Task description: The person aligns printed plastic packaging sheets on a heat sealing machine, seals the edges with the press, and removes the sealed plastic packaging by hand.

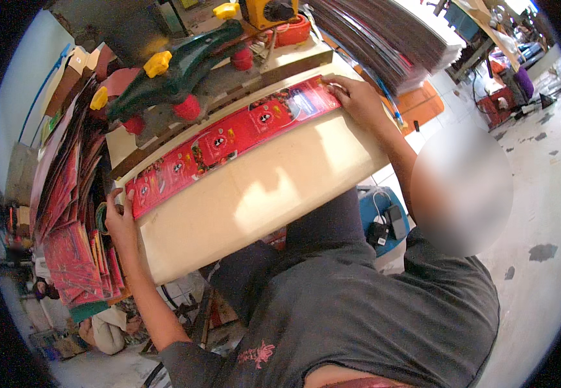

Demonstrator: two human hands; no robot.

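A long red printed strip (pixel 219 143), with dark round emblems and food pictures, lies flat on a cream-coloured work board (pixel 293 165). It runs along the board's far side, close to the base of a dark green machine (pixel 183 71) with red and yellow knobs. At the strip's left end, my left hand (pixel 121 220) grips the edge between thumb and fingers. My right hand (pixel 361 107) pinches the right end, with its fingers curled over the far corner. The undersides of both grips are hidden.
Left of the board stand stacks of red printed sheets (pixel 74 252). A tall pile of flat sheets (pixel 384 39) rises at the back right beside an orange surface (pixel 423 107). Beneath the board's right side is a blue stool (pixel 384 216) holding a black adapter and cable.
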